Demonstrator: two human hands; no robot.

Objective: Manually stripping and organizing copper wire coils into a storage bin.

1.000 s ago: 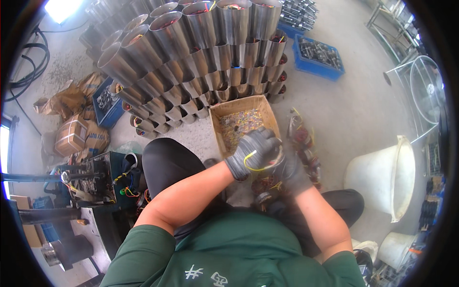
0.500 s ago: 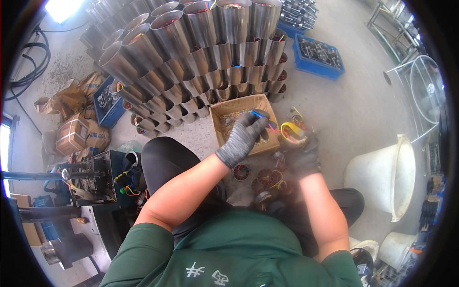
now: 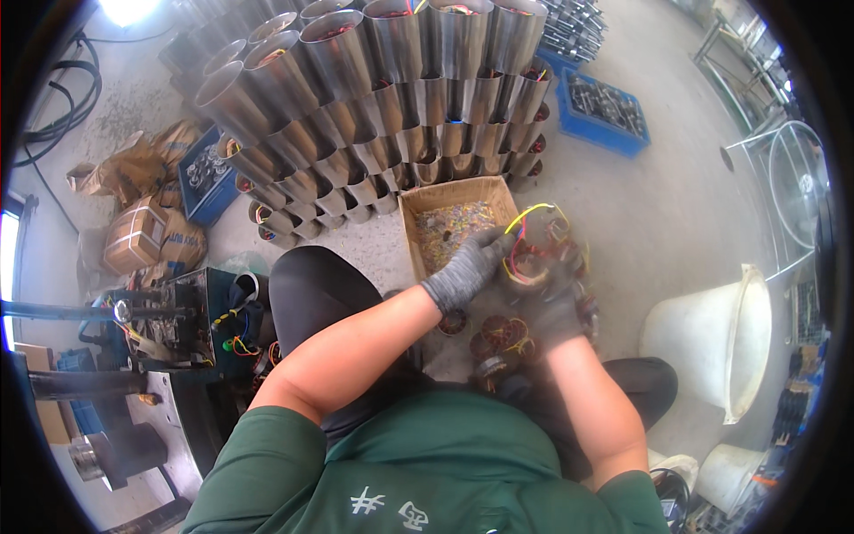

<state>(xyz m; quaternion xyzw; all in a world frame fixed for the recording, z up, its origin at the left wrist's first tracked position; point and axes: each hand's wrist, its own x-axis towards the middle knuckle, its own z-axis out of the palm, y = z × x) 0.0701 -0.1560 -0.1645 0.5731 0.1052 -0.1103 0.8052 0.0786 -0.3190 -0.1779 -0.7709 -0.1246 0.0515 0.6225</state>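
Observation:
My left hand (image 3: 471, 270), in a grey knit glove, is closed with its fingertips pinching the yellow and pink lead wires (image 3: 532, 211) of a motor stator (image 3: 531, 269). The stator is a ring-shaped copper winding, held just to the right of the left hand. Around its right side is my right hand (image 3: 558, 307), also gloved and blurred by motion. The wires arc up from the stator to the left fingers. Just beyond my left hand is an open cardboard box (image 3: 455, 190) with small multicoloured bits on its bottom.
More wound stators (image 3: 505, 335) lie on the floor between my legs. Stacked steel cylinders (image 3: 338, 67) rise ahead. A blue crate (image 3: 605, 133) of metal shafts stands far right, a white tub (image 3: 703, 334) at right. A machine (image 3: 182, 320) stands at left.
My left hand has lowered and shifted right, closer to the stator. The blue and red wires at its fingertips no longer show; a yellow wire now arcs there. The right hand has shifted slightly left.

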